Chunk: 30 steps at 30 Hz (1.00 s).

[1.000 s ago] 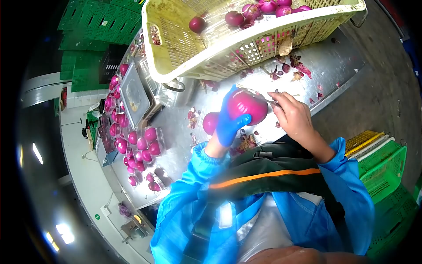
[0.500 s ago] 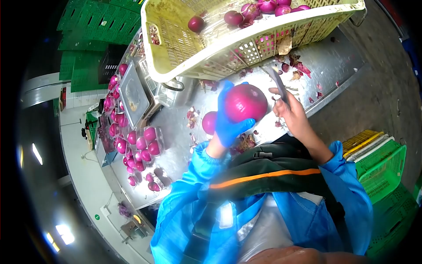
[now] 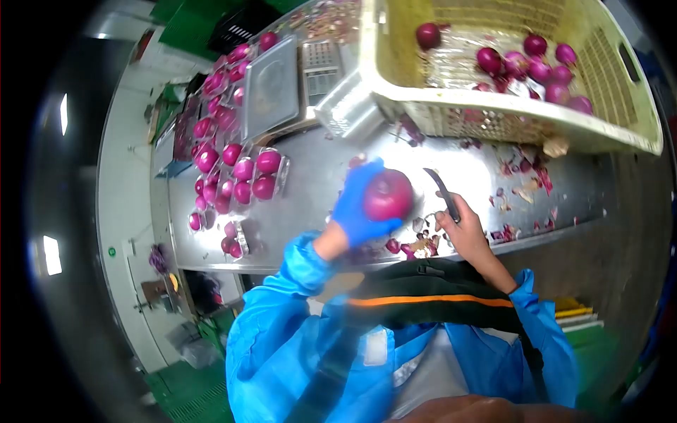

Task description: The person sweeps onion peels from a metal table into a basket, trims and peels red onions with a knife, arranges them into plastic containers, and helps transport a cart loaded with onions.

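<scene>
A peeled red onion [image 3: 389, 195] sits in my left hand [image 3: 355, 210], which wears a blue glove and has its fingers curled around the onion's left side. My bare right hand [image 3: 465, 231] grips a small knife [image 3: 443, 190], its dark blade pointing up and to the left. Blade and onion are apart. Below the two hands, onion skins and trimmings [image 3: 423, 245] lie on the metal table [image 3: 296, 225].
A yellow plastic crate [image 3: 451, 109] with loose red onions stands at the back right. On the left are clear packs of onions [image 3: 264, 174], a scale [image 3: 271, 88] and stacked clear trays [image 3: 352, 106]. More skins [image 3: 525, 169] litter the right side.
The view has swung, so crate and packs appear farther right. My left hand still holds the onion and my right the knife. The second onion beside my left wrist no longer shows.
</scene>
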Each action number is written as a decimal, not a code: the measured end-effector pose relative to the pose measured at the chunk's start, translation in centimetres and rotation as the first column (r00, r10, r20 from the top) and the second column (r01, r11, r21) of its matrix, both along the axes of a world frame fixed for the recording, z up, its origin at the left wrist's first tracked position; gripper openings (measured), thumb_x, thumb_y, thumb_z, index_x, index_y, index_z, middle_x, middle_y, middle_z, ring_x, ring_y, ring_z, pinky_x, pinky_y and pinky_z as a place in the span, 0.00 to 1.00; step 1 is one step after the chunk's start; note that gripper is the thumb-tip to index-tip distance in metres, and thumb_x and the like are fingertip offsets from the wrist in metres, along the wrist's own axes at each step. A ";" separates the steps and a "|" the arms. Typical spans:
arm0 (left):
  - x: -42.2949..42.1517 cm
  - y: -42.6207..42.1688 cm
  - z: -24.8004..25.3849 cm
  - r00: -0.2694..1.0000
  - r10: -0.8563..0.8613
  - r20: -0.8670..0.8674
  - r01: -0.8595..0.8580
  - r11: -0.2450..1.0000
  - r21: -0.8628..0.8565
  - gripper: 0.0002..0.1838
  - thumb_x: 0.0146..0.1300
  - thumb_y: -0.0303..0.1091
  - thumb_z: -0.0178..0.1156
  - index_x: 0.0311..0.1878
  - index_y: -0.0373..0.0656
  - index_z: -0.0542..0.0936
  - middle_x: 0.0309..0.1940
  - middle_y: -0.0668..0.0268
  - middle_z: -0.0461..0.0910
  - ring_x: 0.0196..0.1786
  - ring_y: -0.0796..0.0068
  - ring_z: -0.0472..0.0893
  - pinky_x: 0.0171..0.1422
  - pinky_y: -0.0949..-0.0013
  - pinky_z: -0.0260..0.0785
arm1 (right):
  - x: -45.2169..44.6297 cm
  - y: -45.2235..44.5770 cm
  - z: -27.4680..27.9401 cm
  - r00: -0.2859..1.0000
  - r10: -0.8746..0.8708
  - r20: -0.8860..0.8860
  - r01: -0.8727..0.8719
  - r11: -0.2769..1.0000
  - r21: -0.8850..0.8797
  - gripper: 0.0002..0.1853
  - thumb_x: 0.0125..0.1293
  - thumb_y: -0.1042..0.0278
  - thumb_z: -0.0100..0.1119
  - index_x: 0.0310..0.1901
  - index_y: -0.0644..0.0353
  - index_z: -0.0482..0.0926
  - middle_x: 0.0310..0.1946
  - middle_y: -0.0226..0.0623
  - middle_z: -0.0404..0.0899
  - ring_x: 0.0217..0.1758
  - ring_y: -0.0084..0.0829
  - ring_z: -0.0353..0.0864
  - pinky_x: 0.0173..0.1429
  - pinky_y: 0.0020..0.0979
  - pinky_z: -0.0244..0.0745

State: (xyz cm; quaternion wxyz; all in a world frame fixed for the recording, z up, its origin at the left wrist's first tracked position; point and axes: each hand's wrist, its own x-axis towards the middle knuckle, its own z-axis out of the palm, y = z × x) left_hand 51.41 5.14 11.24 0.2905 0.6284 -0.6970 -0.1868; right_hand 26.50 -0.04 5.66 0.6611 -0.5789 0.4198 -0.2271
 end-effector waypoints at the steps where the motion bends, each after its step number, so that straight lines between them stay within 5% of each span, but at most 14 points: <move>1: 2.3 -0.1 -0.2 0.974 0.102 -0.204 -0.103 0.995 0.007 0.52 0.44 0.48 0.79 0.70 0.41 0.64 0.62 0.52 0.68 0.66 0.52 0.70 0.71 0.52 0.63 | 0.3 -0.3 0.4 0.999 0.000 -0.041 0.002 0.999 0.043 0.24 0.66 0.61 0.62 0.59 0.62 0.73 0.33 0.38 0.82 0.34 0.25 0.81 0.38 0.29 0.76; 3: 6.6 -1.7 -0.2 0.888 0.302 -0.347 -0.350 0.933 -0.082 0.53 0.43 0.49 0.80 0.71 0.40 0.63 0.61 0.52 0.68 0.66 0.54 0.70 0.70 0.54 0.65 | 0.7 -0.1 -0.5 0.994 0.031 -0.107 -0.032 0.999 -0.006 0.22 0.65 0.62 0.62 0.58 0.63 0.74 0.33 0.38 0.82 0.34 0.24 0.81 0.36 0.28 0.75; 7: 20.2 -7.8 -3.2 0.803 0.589 -0.094 -0.592 0.769 -0.240 0.54 0.41 0.51 0.80 0.69 0.40 0.64 0.62 0.50 0.68 0.63 0.50 0.73 0.67 0.54 0.68 | 2.3 0.4 0.1 0.982 0.098 -0.163 -0.120 0.983 -0.137 0.20 0.66 0.62 0.61 0.54 0.65 0.76 0.31 0.39 0.84 0.28 0.24 0.81 0.35 0.28 0.76; 13: 29.3 -13.9 -5.9 0.492 0.870 -0.041 -0.870 0.489 -0.063 0.57 0.37 0.53 0.80 0.71 0.44 0.63 0.60 0.46 0.71 0.63 0.46 0.72 0.65 0.53 0.69 | 3.3 0.3 -1.3 0.969 0.070 -0.236 -0.077 0.997 -0.023 0.16 0.67 0.63 0.58 0.52 0.62 0.78 0.32 0.44 0.84 0.32 0.31 0.84 0.40 0.33 0.77; 14: 30.0 -14.0 -5.9 0.512 0.848 -0.137 -0.850 0.523 0.060 0.60 0.36 0.55 0.80 0.73 0.45 0.61 0.65 0.44 0.67 0.66 0.47 0.70 0.67 0.53 0.67 | 3.3 0.0 -1.8 0.972 0.069 -0.224 -0.080 0.996 -0.040 0.14 0.68 0.65 0.58 0.51 0.63 0.79 0.30 0.38 0.81 0.31 0.27 0.80 0.37 0.30 0.75; 16: 29.3 -13.7 -5.4 0.551 0.834 0.023 -0.812 0.543 -0.215 0.56 0.42 0.55 0.77 0.73 0.45 0.60 0.67 0.44 0.66 0.67 0.47 0.69 0.69 0.53 0.65 | 3.2 -0.5 -2.8 0.977 0.071 -0.199 -0.084 0.995 -0.059 0.12 0.71 0.68 0.57 0.50 0.65 0.79 0.26 0.27 0.77 0.30 0.17 0.72 0.33 0.23 0.69; 19: 25.8 -14.3 -5.8 0.740 0.668 0.078 -0.566 0.681 -0.465 0.48 0.53 0.53 0.71 0.73 0.46 0.61 0.67 0.45 0.66 0.67 0.47 0.69 0.71 0.52 0.62 | 3.3 -1.4 -3.6 0.976 0.082 -0.202 -0.115 0.981 -0.158 0.12 0.71 0.68 0.57 0.49 0.66 0.79 0.26 0.27 0.77 0.29 0.17 0.72 0.33 0.23 0.68; 20: 23.8 -14.5 -6.0 0.819 0.569 0.077 -0.453 0.722 -0.523 0.44 0.57 0.53 0.68 0.73 0.46 0.61 0.67 0.45 0.67 0.67 0.47 0.69 0.71 0.52 0.61 | 3.6 -1.8 -3.4 0.969 0.103 -0.224 -0.138 0.980 -0.146 0.12 0.70 0.67 0.57 0.49 0.65 0.79 0.29 0.35 0.79 0.32 0.26 0.76 0.36 0.28 0.71; 22: 16.6 -14.1 -2.6 0.905 0.335 0.261 -0.303 0.940 -0.154 0.35 0.64 0.49 0.62 0.71 0.46 0.66 0.63 0.47 0.72 0.64 0.48 0.72 0.70 0.52 0.62 | 4.2 -2.7 -2.3 0.950 0.153 -0.271 -0.191 0.974 -0.121 0.14 0.68 0.65 0.55 0.50 0.63 0.79 0.35 0.51 0.83 0.36 0.46 0.84 0.43 0.38 0.76; 23: 13.2 -13.3 -0.5 0.948 0.222 0.228 -0.190 0.970 -0.151 0.31 0.66 0.52 0.58 0.67 0.46 0.70 0.59 0.48 0.75 0.59 0.51 0.75 0.69 0.51 0.62 | 4.4 -3.0 -2.0 0.951 0.162 -0.263 -0.206 0.967 -0.149 0.13 0.68 0.65 0.55 0.50 0.63 0.79 0.35 0.51 0.83 0.37 0.47 0.84 0.43 0.38 0.76; 24: 11.6 -13.8 -1.6 0.883 0.166 0.439 -0.133 0.985 -0.106 0.27 0.66 0.48 0.58 0.65 0.46 0.73 0.50 0.53 0.80 0.54 0.50 0.78 0.59 0.51 0.69 | 4.7 -3.2 -1.8 0.952 0.171 -0.256 -0.220 0.959 -0.178 0.13 0.69 0.65 0.55 0.49 0.63 0.79 0.35 0.51 0.83 0.38 0.48 0.84 0.44 0.38 0.76; 25: 10.0 -14.3 -1.7 0.817 0.094 0.569 -0.205 0.969 0.134 0.28 0.68 0.52 0.54 0.65 0.47 0.74 0.49 0.54 0.82 0.56 0.51 0.78 0.62 0.53 0.68 | 4.7 -3.4 -1.6 0.952 0.178 -0.249 -0.231 0.951 -0.207 0.13 0.69 0.65 0.55 0.49 0.63 0.79 0.35 0.51 0.83 0.38 0.50 0.84 0.44 0.39 0.76; 27: 9.5 -14.4 -4.4 0.841 -0.031 0.541 -0.166 0.936 0.311 0.24 0.67 0.49 0.53 0.60 0.45 0.78 0.48 0.53 0.83 0.55 0.51 0.80 0.61 0.52 0.70 | 4.5 -3.5 -1.3 0.959 0.150 -0.239 -0.204 0.954 -0.221 0.13 0.69 0.65 0.55 0.49 0.63 0.79 0.36 0.51 0.83 0.39 0.50 0.84 0.45 0.39 0.76; 30: 8.6 -14.7 -4.5 0.813 0.040 0.581 -0.285 0.897 0.337 0.13 0.64 0.44 0.59 0.42 0.45 0.84 0.40 0.56 0.84 0.47 0.55 0.82 0.56 0.56 0.72 | 3.1 -3.3 -2.1 0.952 0.117 -0.282 -0.185 0.956 -0.227 0.12 0.69 0.64 0.55 0.47 0.62 0.80 0.35 0.51 0.83 0.39 0.51 0.84 0.45 0.40 0.76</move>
